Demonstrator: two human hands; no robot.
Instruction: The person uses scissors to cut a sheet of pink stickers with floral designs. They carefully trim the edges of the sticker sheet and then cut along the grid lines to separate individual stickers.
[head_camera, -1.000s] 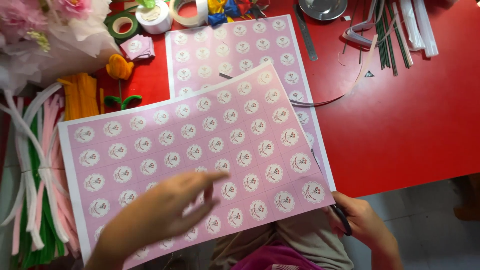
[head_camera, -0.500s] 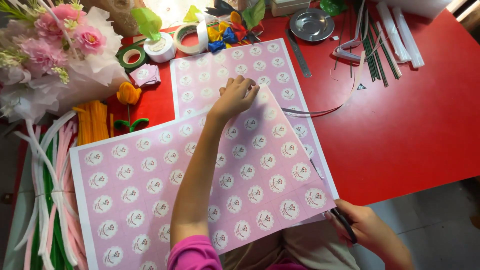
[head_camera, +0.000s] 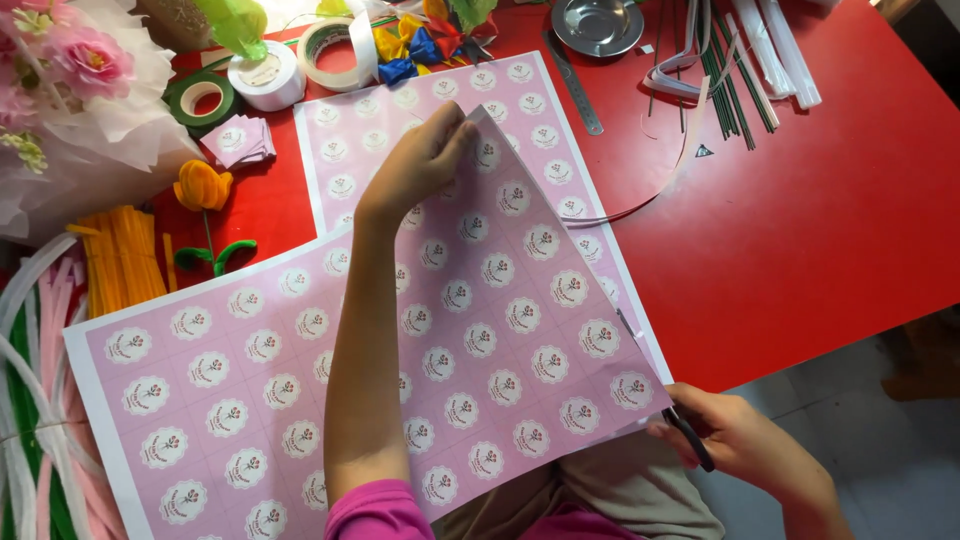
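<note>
Fingers (head_camera: 452, 130) of the left hand (head_camera: 420, 165) are pinching together on the far corner of the large pink paper sheet printed with round white flower stickers (head_camera: 300, 350), lifting it off a second, matching sheet (head_camera: 355, 150) beneath. The large sheet is lying across the red table (head_camera: 820, 200), overhanging its near edge. At the sheet's near right corner, the right hand (head_camera: 745, 445) is gripping black-handled scissors (head_camera: 690, 440), fingers closed around them. The lifted sheet is looking floppy; a sag could skew the cut.
</note>
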